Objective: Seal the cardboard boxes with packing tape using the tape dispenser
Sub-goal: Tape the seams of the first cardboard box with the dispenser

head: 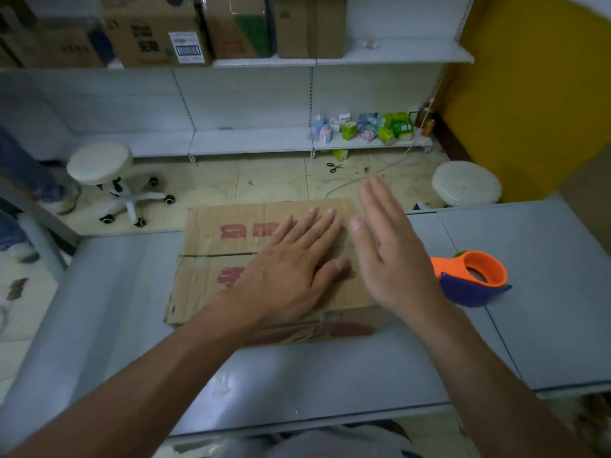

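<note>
- The box (211, 259) sits on the table (330, 375) right in front of you. Its top flaps are folded down, so whatever is inside is hidden.
- Your left hand (287, 276) lies flat on the top flaps, with the fingers straight and slightly spread.
- Your right hand (386, 252) is edge-on over the box's right side, fingers straight and close together. It is blurred, so contact with the box cannot be told.
- The dispenser (472, 279) rests on the table just right of the box, with neither hand on it.
- The flap seam shows as a dark line on the left, and your hands cover the rest of it.
- The cartons (155, 31) on the top shelf are closed and cut off by the frame's upper edge.
- Small packs (363, 127) are heaped on the lower shelf, their print too small to read.
</note>
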Demonstrator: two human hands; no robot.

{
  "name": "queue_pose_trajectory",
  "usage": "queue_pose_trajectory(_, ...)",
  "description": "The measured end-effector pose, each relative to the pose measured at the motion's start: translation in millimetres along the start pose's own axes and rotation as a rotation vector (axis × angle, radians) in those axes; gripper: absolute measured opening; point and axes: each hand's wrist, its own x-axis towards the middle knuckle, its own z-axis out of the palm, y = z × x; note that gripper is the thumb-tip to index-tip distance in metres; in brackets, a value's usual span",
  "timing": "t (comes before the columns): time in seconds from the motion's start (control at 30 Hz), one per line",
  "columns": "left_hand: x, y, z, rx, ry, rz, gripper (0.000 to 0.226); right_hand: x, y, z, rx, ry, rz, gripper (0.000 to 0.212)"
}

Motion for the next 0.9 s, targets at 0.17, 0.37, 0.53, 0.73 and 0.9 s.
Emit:
queue_pose_trajectory(0.17, -5.5, -3.5, 7.3, -0.011, -0.04, 0.101, 0.064, 21.0, 5.3, 29.1, -0.272, -0.356, -0.083, 0.066)
queue_pose_trajectory(0.37, -33.7, -43.8, -1.6, 0.005, -0.106, 0.0, 0.067, 22.2, 7.5, 33.2, -0.5, -0.468, -0.08, 0.071)
queue_pose_trajectory(0.53, -65.1, -78.5, -16.0, 0.106, -0.159, -0.078, 0.075, 20.2, 8.1, 32.0, -0.536, -0.472, -0.076, 0.063)
queue_pose_trajectory(0.73, -82.9, -86.3, -16.5, 0.156, -0.051, -0.228, 0.081, 18.6, 9.5, 26.5, -0.418, -0.408, -0.044, 0.055)
queue_pose_trajectory(0.9, -88.2, -84.9, -27.4, -0.234, -0.018, -0.561, 0.086, 23.2, 7.4, 23.8, -0.362, -0.235, 0.031, 0.069)
